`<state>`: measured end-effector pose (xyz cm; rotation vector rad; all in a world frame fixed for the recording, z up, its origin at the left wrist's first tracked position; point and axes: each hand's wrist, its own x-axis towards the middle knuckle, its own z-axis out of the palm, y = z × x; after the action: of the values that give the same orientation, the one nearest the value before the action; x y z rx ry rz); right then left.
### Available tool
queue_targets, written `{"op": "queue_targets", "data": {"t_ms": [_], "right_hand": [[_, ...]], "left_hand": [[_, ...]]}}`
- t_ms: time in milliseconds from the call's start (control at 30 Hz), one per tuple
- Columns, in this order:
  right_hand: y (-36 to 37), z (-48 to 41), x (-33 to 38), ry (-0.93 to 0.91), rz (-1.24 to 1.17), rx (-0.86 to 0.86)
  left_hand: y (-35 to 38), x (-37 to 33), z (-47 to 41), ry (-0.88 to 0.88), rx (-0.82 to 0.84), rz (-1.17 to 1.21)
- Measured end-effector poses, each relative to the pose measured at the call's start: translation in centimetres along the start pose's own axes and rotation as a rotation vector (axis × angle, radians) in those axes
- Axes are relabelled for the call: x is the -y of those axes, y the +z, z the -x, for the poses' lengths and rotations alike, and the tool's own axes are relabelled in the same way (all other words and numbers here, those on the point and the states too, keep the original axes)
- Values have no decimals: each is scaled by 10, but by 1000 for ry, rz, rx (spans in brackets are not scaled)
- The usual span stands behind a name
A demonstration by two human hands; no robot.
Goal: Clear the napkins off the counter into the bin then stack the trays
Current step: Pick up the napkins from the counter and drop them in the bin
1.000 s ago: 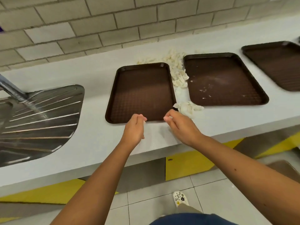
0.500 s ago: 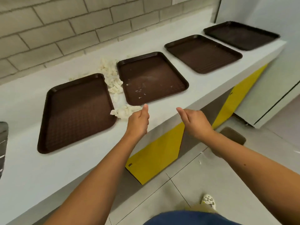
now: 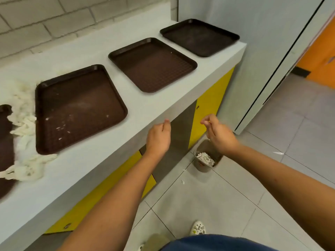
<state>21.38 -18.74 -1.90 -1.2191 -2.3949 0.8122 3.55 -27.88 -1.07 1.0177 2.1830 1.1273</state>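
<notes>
Both hands are out past the front edge of the counter (image 3: 148,105), over the floor rather than over the worktop, which fits carrying scraps to the bin (image 3: 206,158). The right hand (image 3: 220,136) hangs directly above the bin's rim, its thumb and forefinger pinched together; whether a shred of napkin sits between them is too small to tell. The left hand (image 3: 158,137) is loosely curled with fingers together, just off the counter's front edge, and I cannot tell if it holds anything.

The bin stands on the floor below the counter's right end, beside a yellow panel (image 3: 210,113), and already has white shreds inside. Most of the napkins (image 3: 27,167) lie torn on the counter near its left front edge, in the gap between the leftmost tray (image 3: 5,142), partly cut off by the frame, and the second tray (image 3: 78,107); more run back along that gap. The second tray carries a few white crumbs.

Two further trays, the third tray (image 3: 152,64) and the fourth tray (image 3: 199,37), lie flat in a row toward the counter's right end, none touching, none stacked. The clearing looks only partly done.

The counter is pale grey against a block wall (image 3: 45,20); the floor (image 3: 235,196) is grey tile with a few stray white bits near the bin.
</notes>
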Motion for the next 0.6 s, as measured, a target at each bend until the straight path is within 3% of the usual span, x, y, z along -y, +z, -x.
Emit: {"op": "queue_targets", "data": {"t_ms": [133, 267, 367, 500, 600], "right_hand": [[-20, -18, -40, 50, 1, 5], [-25, -47, -80, 164, -157, 101], [-17, -70, -111, 199, -86, 161], [-6, -103, -159, 282, 3, 249], [1, -125, -190, 367, 22, 311]], "left_hand": [[47, -15, -21, -82, 127, 60], [84, -29, -55, -169, 327, -31], [106, -33, -82, -234, 429, -37], [140, -28, -124, -175, 546, -92], [165, -26, -149, -203, 543, -108]]}}
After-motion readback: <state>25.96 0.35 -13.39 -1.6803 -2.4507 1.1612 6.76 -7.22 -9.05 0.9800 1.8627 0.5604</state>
